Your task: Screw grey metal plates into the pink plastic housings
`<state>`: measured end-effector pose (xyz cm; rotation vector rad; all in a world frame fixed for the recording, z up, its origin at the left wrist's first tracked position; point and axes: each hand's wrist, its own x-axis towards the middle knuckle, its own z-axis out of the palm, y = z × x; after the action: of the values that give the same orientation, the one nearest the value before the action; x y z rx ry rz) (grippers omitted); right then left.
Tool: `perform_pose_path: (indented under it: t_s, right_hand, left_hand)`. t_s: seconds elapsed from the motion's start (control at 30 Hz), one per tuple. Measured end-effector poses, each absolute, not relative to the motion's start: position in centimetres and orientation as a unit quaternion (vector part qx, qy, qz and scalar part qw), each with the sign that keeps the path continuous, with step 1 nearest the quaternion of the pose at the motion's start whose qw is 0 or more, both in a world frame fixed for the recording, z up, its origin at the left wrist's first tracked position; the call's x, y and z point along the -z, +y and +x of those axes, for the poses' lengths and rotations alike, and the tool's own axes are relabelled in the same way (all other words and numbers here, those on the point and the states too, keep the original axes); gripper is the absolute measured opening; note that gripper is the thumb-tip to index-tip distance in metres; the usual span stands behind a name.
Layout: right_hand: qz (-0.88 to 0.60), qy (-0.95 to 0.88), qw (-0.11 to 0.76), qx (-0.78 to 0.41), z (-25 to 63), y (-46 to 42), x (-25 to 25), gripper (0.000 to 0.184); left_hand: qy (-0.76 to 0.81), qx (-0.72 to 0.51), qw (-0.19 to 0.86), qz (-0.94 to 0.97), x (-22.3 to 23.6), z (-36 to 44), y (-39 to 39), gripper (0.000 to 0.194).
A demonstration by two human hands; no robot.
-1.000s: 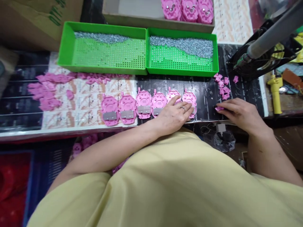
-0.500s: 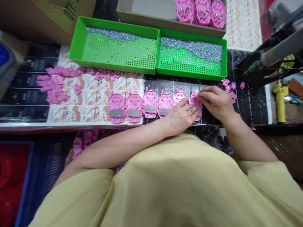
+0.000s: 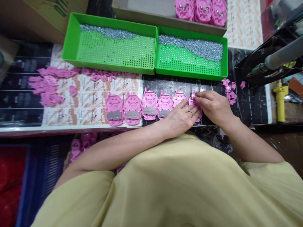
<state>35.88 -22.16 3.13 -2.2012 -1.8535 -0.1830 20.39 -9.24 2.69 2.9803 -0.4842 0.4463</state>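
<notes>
A row of pink plastic toy-phone casing halves [image 3: 149,103] with stubby antennas lies along the table's front edge, several showing a grey metal plate [image 3: 132,115] in the lower part. My left hand [image 3: 182,118], a ring on one finger, lies with fingers stretched flat over the two casings at the right end. At the top of the rightmost casing [image 3: 192,101], by its antenna, my right hand [image 3: 211,105] has thumb and forefinger pinched together. Whatever is between those fingertips is hidden. Small pink plastic parts [image 3: 231,97] lie loose just right of this hand.
Two green perforated trays [image 3: 155,67] with small silvery metal pieces stand behind the row. A pink parts pile [image 3: 48,85] spreads at left. Behind, a cardboard box [image 3: 142,15] holds pink casings [image 3: 203,11]. A yellow-handled tool [image 3: 281,101] and a dark machine [image 3: 260,63] are at right.
My right fingertips have shifted slightly left and down onto the top of the rightmost casing. My left hand stays on the casings. The view has shifted a little.
</notes>
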Motion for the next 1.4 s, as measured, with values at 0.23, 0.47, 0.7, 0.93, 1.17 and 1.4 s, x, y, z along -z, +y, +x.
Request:
perform_pose_path:
  t_s: [0.23, 0.47, 0.7, 0.93, 1.17, 1.4]
  right_hand:
    - [-0.797, -0.592, 0.050, 0.111, 33.4, -22.4, -4.7, 0.029]
    - [-0.819, -0.570, 0.061, 0.029, 33.8, -21.1, -5.4, 0.035]
    - [-0.815, -0.569, 0.102, 0.036, 34.4, -21.3, -5.0, 0.038]
    - [-0.802, -0.588, 0.070, 0.073, 34.6, -21.8, -5.0, 0.035]
    - [-0.795, -0.605, -0.019, 0.042, 34.5, -20.1, -6.3, 0.041]
    - [-0.798, -0.595, -0.001, 0.096, 33.9, -20.3, -5.1, 0.045]
  left_hand:
    - [-0.162, -0.155, 0.048, 0.973, -2.3, 20.3, -9.0, 0.026]
    - [-0.172, -0.182, 0.032, 0.968, -2.4, 20.5, -9.0, 0.026]
    - [-0.169, -0.170, 0.026, 0.971, -2.3, 20.6, -9.2, 0.027]
    - [-0.165, -0.158, 0.030, 0.973, -2.5, 20.5, -9.2, 0.030]
    - [-0.165, -0.160, 0.030, 0.973, -2.3, 20.7, -9.2, 0.024]
    - [-0.174, -0.186, 0.028, 0.967, -2.2, 20.6, -8.9, 0.020]
